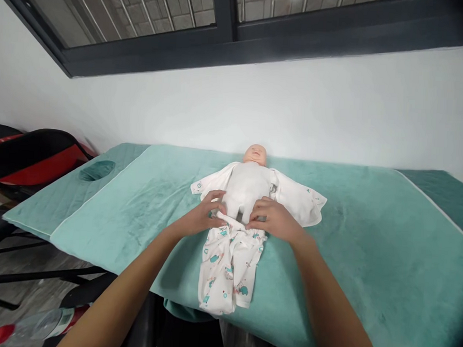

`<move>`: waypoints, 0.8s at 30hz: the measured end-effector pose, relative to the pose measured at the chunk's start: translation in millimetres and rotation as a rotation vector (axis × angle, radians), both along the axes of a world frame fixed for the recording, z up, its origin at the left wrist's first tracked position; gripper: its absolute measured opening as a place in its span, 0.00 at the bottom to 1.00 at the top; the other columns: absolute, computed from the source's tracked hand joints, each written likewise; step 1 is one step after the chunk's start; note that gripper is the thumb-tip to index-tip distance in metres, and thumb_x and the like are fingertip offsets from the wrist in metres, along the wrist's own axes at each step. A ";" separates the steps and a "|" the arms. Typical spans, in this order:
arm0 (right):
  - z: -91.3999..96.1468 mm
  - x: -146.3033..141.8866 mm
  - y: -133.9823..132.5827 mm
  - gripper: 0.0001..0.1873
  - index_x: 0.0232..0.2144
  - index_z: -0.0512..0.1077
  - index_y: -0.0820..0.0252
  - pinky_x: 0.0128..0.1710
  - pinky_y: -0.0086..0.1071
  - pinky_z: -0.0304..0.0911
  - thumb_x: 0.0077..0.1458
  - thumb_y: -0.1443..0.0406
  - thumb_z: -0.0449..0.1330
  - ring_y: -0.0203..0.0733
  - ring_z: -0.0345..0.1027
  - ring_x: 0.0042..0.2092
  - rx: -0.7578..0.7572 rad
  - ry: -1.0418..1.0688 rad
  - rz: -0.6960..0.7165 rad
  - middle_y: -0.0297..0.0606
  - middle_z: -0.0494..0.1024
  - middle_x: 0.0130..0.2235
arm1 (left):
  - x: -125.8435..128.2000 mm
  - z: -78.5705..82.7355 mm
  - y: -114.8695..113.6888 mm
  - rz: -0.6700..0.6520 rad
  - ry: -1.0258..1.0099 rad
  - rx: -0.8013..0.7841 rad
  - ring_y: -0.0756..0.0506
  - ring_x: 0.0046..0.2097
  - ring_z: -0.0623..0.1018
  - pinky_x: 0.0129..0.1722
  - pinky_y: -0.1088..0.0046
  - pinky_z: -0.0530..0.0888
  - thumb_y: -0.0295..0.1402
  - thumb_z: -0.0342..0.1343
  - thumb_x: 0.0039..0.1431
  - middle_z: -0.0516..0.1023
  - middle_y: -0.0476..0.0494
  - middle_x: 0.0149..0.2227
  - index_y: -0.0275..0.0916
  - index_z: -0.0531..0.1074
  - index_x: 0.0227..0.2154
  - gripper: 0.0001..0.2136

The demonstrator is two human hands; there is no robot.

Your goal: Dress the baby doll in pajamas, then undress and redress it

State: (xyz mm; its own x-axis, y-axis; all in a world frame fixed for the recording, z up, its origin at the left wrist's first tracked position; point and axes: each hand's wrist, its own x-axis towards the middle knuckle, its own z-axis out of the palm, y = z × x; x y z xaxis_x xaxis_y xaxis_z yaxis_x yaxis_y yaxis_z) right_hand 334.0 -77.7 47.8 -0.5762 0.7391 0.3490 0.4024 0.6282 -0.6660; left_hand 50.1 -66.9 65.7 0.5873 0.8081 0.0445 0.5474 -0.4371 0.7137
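A baby doll (247,187) with a white cloth body lies on its back, its head toward the wall. Its arms are in a white baby shirt (298,197), which is spread out to both sides. White baby pants (230,266) with teal and orange prints lie at the doll's legs, the leg ends toward me. My left hand (206,213) grips the pants' waistband at its left side, fingers curled. At the right side of the same waistband, my right hand (273,217) is closed on the cloth. The doll's lower legs are hidden by the pants.
A bed with a teal cover (367,253) supports the doll and has a face hole (97,170) at its left end. Black and red chairs (42,158) stand at the left. A plastic bottle (33,326) lies at lower left. A white wall (336,106) and dark window frame (145,50) are behind.
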 end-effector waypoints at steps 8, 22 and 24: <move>-3.2 -14.5 -2.6 0.11 0.29 0.72 0.57 0.36 0.30 0.56 0.56 0.57 0.65 0.36 0.63 0.35 -0.057 0.018 -0.105 0.31 0.73 0.30 | 33.6 -6.2 30.1 0.314 0.102 0.285 0.42 0.44 0.77 0.44 0.65 0.70 0.41 0.47 0.67 0.78 0.43 0.44 0.42 0.64 0.38 0.08; -52.4 6.0 40.1 0.13 0.45 0.71 0.57 0.56 0.39 0.60 0.66 0.62 0.49 0.46 0.65 0.56 0.217 0.113 -0.640 0.45 0.73 0.54 | 44.2 -50.1 65.9 0.305 -0.230 0.338 0.42 0.60 0.68 0.55 0.66 0.67 0.41 0.51 0.64 0.67 0.38 0.59 0.40 0.66 0.35 0.09; -50.5 3.7 40.4 0.15 0.49 0.69 0.56 0.53 0.38 0.62 0.67 0.61 0.47 0.46 0.68 0.53 0.166 0.036 -0.634 0.43 0.75 0.52 | 44.1 -42.9 71.4 0.249 -0.174 0.306 0.42 0.60 0.69 0.57 0.64 0.65 0.41 0.48 0.66 0.69 0.39 0.59 0.41 0.66 0.34 0.10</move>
